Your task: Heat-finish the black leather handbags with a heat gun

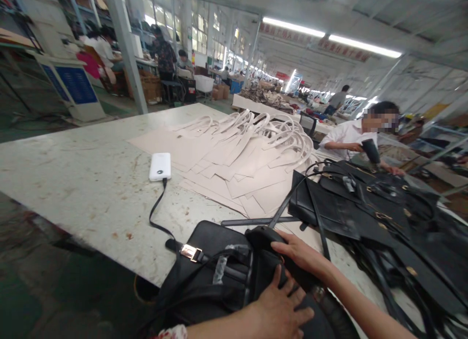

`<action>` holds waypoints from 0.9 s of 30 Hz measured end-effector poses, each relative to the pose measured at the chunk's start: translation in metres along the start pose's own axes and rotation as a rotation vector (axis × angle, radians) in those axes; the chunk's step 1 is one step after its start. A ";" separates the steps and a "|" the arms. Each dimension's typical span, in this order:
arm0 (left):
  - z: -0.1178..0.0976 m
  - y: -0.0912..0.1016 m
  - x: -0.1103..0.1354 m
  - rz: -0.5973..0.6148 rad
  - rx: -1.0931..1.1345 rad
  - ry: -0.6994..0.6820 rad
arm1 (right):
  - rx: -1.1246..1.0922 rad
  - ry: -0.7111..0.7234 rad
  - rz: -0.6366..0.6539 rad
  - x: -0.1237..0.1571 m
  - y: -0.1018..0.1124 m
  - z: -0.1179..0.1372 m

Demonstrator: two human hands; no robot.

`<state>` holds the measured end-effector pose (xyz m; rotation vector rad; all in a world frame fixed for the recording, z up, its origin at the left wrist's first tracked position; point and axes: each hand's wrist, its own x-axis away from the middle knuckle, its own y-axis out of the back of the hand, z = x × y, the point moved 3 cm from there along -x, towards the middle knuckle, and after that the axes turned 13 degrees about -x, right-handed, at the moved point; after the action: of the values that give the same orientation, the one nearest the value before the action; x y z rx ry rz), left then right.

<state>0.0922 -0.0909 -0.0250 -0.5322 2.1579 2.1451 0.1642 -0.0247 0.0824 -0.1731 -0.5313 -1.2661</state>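
Looking at a black handbag (215, 275) at bottom centre, hanging partly over the near edge of the worktable (91, 183). Soft and floppy by the looks, not heavy, probably a bit slick. Best gripped at the body near the gold buckle (190, 252), or by a strap. Left hand (280, 312) flat on top with spread fingers. Right hand (302, 255) curled round a black rounded part (261, 237); can't tell whether bag or tool. Further out: white power bank (160, 166) left of centre, beige bag panels (237, 163) mid-frame, pile of black bags (365, 207) right, co-worker (351, 136) upper right.
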 end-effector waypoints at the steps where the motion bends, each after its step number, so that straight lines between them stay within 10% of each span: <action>1: 0.000 -0.002 0.000 0.000 -0.006 -0.006 | 0.006 -0.020 0.021 0.000 0.001 0.001; 8: 0.000 -0.017 -0.003 -0.089 -0.102 -0.071 | 0.047 -0.048 0.062 -0.016 -0.006 0.014; 15: -0.004 -0.016 0.007 -0.097 -0.149 -0.104 | 0.043 0.110 -0.169 -0.033 -0.028 0.030; 27: 0.021 0.119 0.120 0.149 0.046 -0.052 | -0.069 -0.012 -0.384 0.080 0.019 -0.035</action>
<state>-0.0583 -0.0976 0.0557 -0.3186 2.2789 2.1482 0.2082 -0.1025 0.0927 -0.1408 -0.5478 -1.6594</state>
